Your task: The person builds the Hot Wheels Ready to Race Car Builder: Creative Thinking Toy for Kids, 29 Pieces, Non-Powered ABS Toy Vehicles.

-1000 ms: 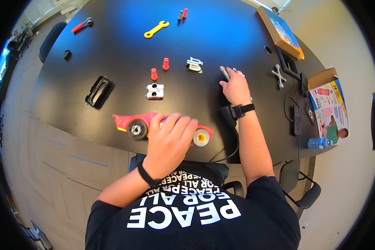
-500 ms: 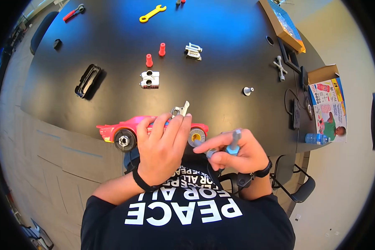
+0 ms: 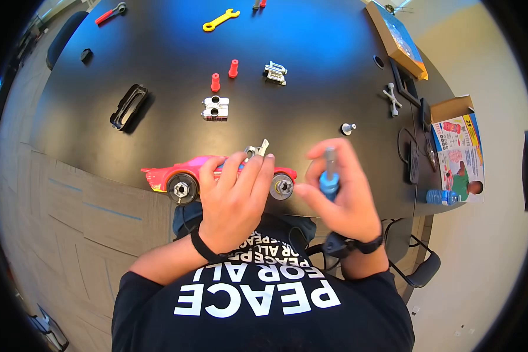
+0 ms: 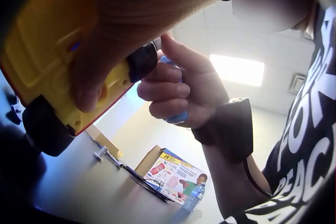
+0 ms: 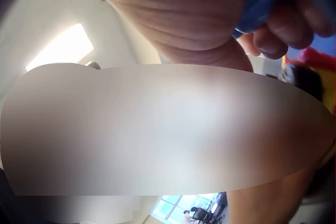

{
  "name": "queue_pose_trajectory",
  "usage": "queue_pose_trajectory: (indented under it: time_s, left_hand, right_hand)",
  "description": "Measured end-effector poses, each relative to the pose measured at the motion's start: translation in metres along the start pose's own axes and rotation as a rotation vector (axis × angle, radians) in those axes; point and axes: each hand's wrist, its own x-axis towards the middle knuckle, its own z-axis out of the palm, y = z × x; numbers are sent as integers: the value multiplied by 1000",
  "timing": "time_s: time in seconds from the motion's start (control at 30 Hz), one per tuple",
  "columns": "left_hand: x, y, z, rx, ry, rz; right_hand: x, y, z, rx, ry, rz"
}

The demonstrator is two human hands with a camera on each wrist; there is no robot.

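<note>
My left hand point(image 3: 234, 190) grips a pink-red toy car point(image 3: 179, 168) from above, near the table's front edge. In the left wrist view its thumb point(image 4: 92, 90) lies on the car's yellow underside point(image 4: 44, 35). A grey nut point(image 3: 284, 187) sits in the hub of the right-hand wheel point(image 3: 277, 195). Beside that wheel, my right hand point(image 3: 355, 199) holds a blue-handled screwdriver point(image 3: 330, 183) in its palm, the grey shaft up. In the left wrist view its fingers curl round the blue handle, and its thumb and fingertip are at the wheel.
Beyond the car lie a silver engine block point(image 3: 216, 110), red pegs point(image 3: 216, 83), another silver part point(image 3: 275, 73) and a black frame point(image 3: 129, 107). A small grey piece point(image 3: 348, 128) stands to the right. Farther off are a yellow wrench point(image 3: 221, 20), a cross wrench point(image 3: 392, 100) and a box point(image 3: 460, 149).
My right hand has come back from the right of the table to the car's wheel. The grey nut it pinched is now in the hub. My left hand keeps its grip.
</note>
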Motion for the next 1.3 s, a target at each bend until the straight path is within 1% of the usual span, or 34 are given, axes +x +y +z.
queue_pose_trajectory:
  time_s: [0.07, 0.1, 0.13, 0.2, 0.23, 0.27, 0.33, 0.37, 0.4, 0.47, 0.5, 0.53, 0.6, 0.73, 0.8, 0.93, 1.0, 1.13, 1.23, 1.3]
  left_hand:
    - [2, -2, 2, 13, 1, -3]
    - [3, -2, 3, 24, 0, -1]
    - [4, -3, 5, 22, 4, 3]
    - [6, -4, 8, 21, 25, -12]
    - [7, -4, 8, 20, 29, -14]
    - [8, -3, 8, 17, 24, -15]
    - [9, -3, 6, 14, 21, -17]
    - [10, -3, 6, 14, 21, -9]
    - [11, -2, 6, 13, 22, -2]
    - [10, -2, 8, 11, 31, -14]
    - [9, -2, 9, 11, 37, -22]
    - [8, -2, 9, 13, 41, -28]
    - [8, -2, 10, 4, 32, -30]
    - [7, -1, 9, -1, 32, -40]
    - [8, -2, 9, -5, 31, -38]
    - [8, -2, 9, 3, 30, -30]
    - [8, -2, 10, 1, 30, -34]
    - [8, -2, 10, 10, 29, -33]
    - [7, -2, 10, 18, 34, -30]
    - [8, -2, 8, 5, 15, -30]
  right_hand:
    - [-5, 3, -15, 53, 136, -215]
    - [-4, 12, -29, -119, 100, -291]
    - [-4, 7, -37, -122, 105, -292]
    - [-5, -18, -52, -541, 37, -413]
    - [-9, -29, -52, -644, 4, -317]
    - [-11, -38, -54, -647, 1, -319]
    - [-14, -52, -57, -866, -117, -182]
    - [-12, -59, -57, -861, -109, -263]
    - [-10, -66, -58, -865, -110, -263]
    - [-3, -78, -59, -1185, -164, -525]
    - [-2, -79, -56, -1278, -134, -582]
    - [0, -81, -54, -1280, -136, -588]
    - [6, -85, -50, -1257, -169, -717]
    - [10, -97, -38, -1242, -243, -742]
    - [9, -101, -37, -1277, -270, -799]
    - [12, -111, -40, -1305, -237, -804]
    - [13, -111, -39, -1264, -208, -814]
    - [14, -106, -37, -1325, -211, -809]
    - [15, -105, -36, -1323, -243, -757]
    - [16, -108, -33, -1350, -236, -573]
